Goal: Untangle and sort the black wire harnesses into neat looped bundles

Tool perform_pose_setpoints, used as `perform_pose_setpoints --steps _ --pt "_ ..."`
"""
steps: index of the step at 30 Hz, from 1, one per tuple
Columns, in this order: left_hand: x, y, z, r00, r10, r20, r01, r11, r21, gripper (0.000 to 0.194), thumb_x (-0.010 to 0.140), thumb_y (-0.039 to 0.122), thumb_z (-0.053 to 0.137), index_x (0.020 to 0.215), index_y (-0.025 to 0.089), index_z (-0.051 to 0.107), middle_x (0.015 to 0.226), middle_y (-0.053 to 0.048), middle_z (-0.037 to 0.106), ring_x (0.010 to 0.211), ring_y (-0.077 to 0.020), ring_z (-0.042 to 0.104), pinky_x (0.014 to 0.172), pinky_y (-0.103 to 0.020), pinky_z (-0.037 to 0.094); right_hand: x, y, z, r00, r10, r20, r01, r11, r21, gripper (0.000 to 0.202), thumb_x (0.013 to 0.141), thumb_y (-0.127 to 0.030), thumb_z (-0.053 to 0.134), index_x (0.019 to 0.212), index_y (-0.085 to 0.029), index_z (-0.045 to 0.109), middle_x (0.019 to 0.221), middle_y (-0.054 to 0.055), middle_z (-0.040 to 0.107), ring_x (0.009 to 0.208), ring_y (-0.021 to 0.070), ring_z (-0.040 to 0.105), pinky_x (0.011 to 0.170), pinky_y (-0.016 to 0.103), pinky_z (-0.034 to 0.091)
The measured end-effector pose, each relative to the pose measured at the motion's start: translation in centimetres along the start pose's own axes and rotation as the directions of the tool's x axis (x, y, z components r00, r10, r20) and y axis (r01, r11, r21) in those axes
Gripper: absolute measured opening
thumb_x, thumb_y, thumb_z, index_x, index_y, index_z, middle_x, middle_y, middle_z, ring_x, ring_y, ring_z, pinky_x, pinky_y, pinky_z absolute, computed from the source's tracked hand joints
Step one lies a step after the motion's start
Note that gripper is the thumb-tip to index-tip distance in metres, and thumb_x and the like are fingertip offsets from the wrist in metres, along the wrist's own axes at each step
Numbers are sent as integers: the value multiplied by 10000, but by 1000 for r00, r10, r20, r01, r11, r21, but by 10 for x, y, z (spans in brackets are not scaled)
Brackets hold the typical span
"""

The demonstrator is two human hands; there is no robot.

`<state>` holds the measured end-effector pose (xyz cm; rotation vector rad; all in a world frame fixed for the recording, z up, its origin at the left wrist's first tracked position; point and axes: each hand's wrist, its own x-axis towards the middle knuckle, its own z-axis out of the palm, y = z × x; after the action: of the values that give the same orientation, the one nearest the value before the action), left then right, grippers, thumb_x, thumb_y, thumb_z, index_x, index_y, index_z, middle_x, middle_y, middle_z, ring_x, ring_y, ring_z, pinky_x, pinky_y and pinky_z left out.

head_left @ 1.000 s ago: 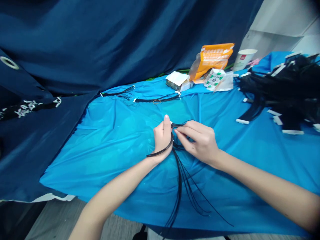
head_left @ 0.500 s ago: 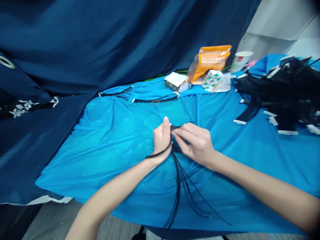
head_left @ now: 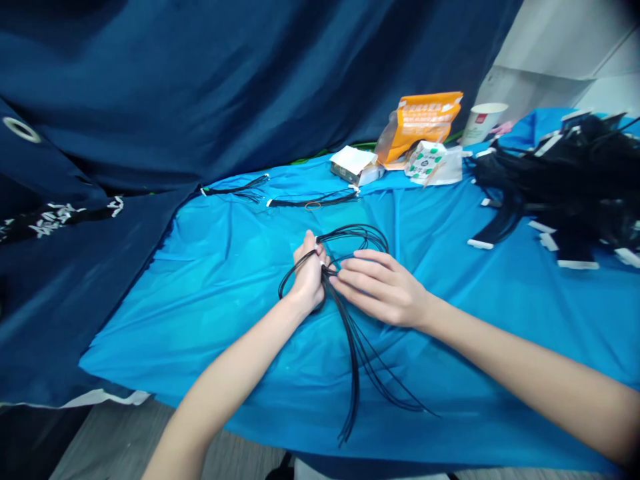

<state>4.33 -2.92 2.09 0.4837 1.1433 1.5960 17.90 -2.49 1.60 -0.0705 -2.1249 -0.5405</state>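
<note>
A bundle of thin black cables (head_left: 354, 347) with white connectors is gripped in my left hand (head_left: 309, 270), over the middle of the cloth. Some strands loop around the wrist side of that hand, others arch to the upper right, and the longest hang down toward the front edge. My right hand (head_left: 383, 287) is just to the right, fingers outstretched and slightly apart, their tips close to or touching the strands; its thumb is hidden. Behind the hands lies another black cable bundle (head_left: 330, 199), with an orange-brown rubber band (head_left: 313, 207) beside it.
Blue cloth (head_left: 200, 293) covers the table. A big pile of black cables (head_left: 565, 180) with white connectors lies at right. Along the back are a small box (head_left: 356, 167), an orange pouch (head_left: 425, 127), a white packet (head_left: 434, 162), a paper cup (head_left: 483, 124) and another cable bundle (head_left: 237, 188).
My left hand has moved slightly left and turned, with the cables in it. The fingers of my right hand have gone from a pinch to spread. A cable loop now arches above the hands.
</note>
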Motion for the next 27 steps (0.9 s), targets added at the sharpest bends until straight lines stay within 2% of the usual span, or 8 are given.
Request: perform_pose_setpoints --steps 3,8,13,20,23,25,27 --pt "0 1 0 997 -75 10 75 997 -33 436 857 432 452 532 181 306 425 67 245 360 -52 226 378 -198 216 2 -1 -1 998 -59 26 59 998 -13 181 852 -75 504 814 -163 657 846 26 691 911 141 606 832 328 512" --pt "0 1 1 994 -110 18 111 993 -39 412 878 349 432 527 180 298 418 68 228 355 -49 217 383 -201 216 2 -3 1 998 -11 62 13 1000 -24 195 869 -73 484 826 -147 660 820 28 697 821 120 614 676 292 478" --pt "-1 0 2 991 -132 10 132 991 -18 404 877 349 428 533 181 298 418 66 242 354 -50 221 386 -202 217 2 -5 3 997 -9 79 13 998 -55 239 883 -81 453 845 -190 663 819 9 695 820 113 604 676 294 439" --pt "-1 0 2 986 -167 9 167 986 -18 373 887 315 404 559 187 283 430 69 239 362 -50 233 390 -194 217 0 -5 5 998 -8 65 12 998 -58 219 874 -84 466 833 -177 661 837 23 698 830 124 595 673 300 414" --pt "0 -1 3 985 -173 -6 173 984 -44 363 895 296 390 566 189 281 439 73 234 360 -50 220 390 -196 206 -2 -3 8 996 69 53 -69 998 -10 212 879 -99 469 852 -193 657 815 14 694 829 129 585 652 300 397" --pt "3 -1 2 984 -172 -38 169 984 -65 349 899 281 384 577 190 286 449 77 241 359 -51 218 390 -197 197 -5 -2 11 982 183 53 -187 978 94 159 872 -144 504 882 -191 656 815 23 690 827 148 574 650 308 396" --pt "6 -2 1 984 -165 -69 160 984 -74 339 898 280 391 587 189 292 459 81 250 356 -49 215 391 -196 192 -7 0 13 948 308 82 -319 922 222 132 862 -189 532 901 -186 659 829 40 683 826 164 562 665 316 408"
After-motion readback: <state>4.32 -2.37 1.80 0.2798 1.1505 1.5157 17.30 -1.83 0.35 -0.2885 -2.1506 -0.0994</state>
